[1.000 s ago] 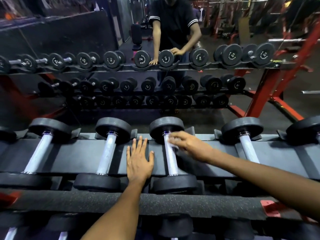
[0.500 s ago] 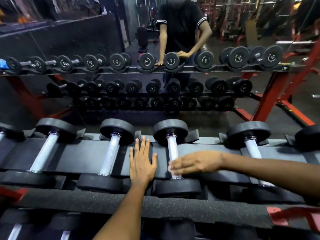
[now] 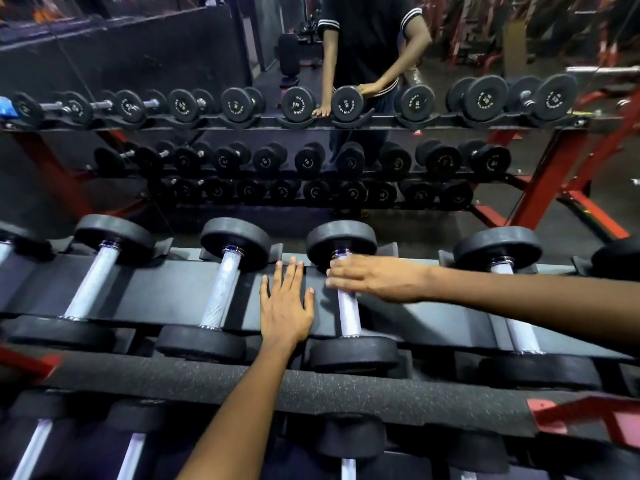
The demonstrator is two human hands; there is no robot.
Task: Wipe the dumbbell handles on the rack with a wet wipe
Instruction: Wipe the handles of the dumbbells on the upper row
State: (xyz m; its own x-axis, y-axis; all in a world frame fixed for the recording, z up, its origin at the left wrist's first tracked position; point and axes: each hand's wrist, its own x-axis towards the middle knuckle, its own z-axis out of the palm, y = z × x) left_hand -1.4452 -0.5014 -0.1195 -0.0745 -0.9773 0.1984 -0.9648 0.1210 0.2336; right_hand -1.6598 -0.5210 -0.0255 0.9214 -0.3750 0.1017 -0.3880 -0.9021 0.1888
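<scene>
Several black dumbbells with silver handles lie on the top shelf of the rack (image 3: 166, 285). My right hand (image 3: 374, 277) lies across the far end of one dumbbell handle (image 3: 348, 313), its fingers stretched out over the bar beside the far weight head. The wet wipe is hidden under those fingers. My left hand (image 3: 285, 306) rests flat, fingers spread, on the shelf just left of that handle, holding nothing.
Neighbouring dumbbells lie to the left (image 3: 223, 289) and to the right (image 3: 516, 327). A speckled padded rail (image 3: 207, 379) runs along the front, with a lower tier of dumbbells (image 3: 348, 438) under it. A mirror (image 3: 346, 98) behind the rack reflects the rack and a person.
My right hand slid down the handle toward me, then back up to its far end. My left hand stayed flat on the shelf.
</scene>
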